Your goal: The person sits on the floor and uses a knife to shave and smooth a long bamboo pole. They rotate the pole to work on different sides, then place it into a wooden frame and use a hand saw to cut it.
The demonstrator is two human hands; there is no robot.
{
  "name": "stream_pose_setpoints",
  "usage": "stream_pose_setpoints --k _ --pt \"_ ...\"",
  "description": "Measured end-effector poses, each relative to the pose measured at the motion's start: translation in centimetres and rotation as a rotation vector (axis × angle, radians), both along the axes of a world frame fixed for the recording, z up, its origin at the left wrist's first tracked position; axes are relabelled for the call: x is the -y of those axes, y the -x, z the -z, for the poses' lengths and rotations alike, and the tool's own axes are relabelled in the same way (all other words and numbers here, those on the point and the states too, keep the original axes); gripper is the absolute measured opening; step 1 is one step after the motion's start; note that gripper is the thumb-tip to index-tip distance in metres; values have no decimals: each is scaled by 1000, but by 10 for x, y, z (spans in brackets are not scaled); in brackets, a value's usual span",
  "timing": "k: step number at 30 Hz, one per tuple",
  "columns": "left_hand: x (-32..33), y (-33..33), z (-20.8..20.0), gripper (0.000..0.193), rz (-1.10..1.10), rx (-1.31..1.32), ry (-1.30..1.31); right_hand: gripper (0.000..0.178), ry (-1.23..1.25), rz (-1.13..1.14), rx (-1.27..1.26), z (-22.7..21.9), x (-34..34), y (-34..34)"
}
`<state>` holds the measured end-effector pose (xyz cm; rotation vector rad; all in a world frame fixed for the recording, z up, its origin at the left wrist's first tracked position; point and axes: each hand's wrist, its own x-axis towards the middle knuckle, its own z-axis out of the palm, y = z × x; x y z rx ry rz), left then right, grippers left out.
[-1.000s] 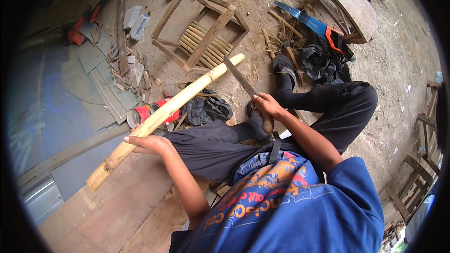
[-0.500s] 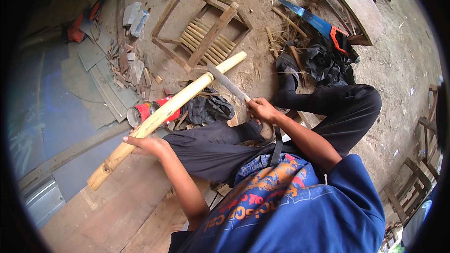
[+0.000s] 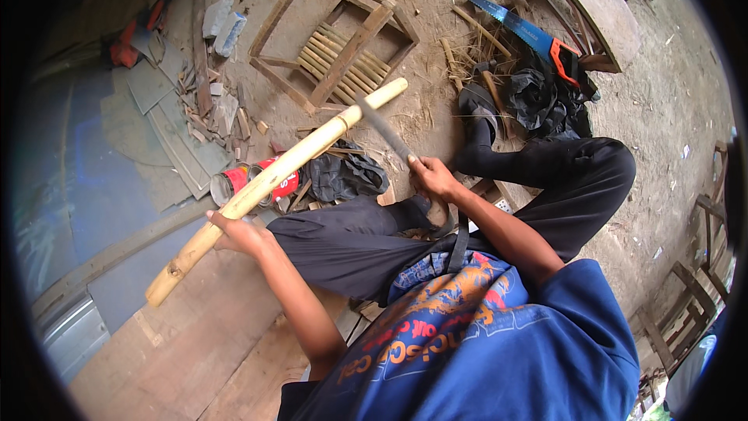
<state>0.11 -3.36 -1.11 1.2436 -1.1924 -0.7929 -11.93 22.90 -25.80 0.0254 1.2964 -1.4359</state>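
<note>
One bamboo pole (image 3: 292,162) sits in the left grip (image 3: 243,235) while the right grip (image 3: 435,179) clasps a machete (image 3: 387,132), its blade meeting the pole.

A head-worn fisheye looks down, close above.

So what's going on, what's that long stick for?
I can't tell what it's for, but a person's left hand grips a pale bamboo pole. The right hand holds a long knife, its blade by the pole's far end. A wooden frame sits on the ground beyond, and a blue saw lies off to the right.
</note>
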Motion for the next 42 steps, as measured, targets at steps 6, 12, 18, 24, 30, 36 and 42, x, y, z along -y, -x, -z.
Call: stream_pose_setpoints --k 6,12,18,24,30,36,42 --pt "6 -12 6 71 23 -6 -43 47 -10 -115 -50 -19 -7 5" --pt "-2 -6 3 71 67 13 25 46 4 -145 -107 -26 -7 13" --pt "5 -3 5 64 107 -47 86 47 51 -159 -64 -33 -6 20" --pt "14 -3 8 60 141 -71 101 45 11 -97 -70 -32 0 17" --pt "17 -7 13 54 167 -132 158 46 -26 -37 -34 -22 9 21" --pt "16 -4 10 60 205 -149 138 45 -31 85 35 -9 18 16" --pt "15 -9 12 53 235 -190 129 47 -73 48 26 -11 11 26"
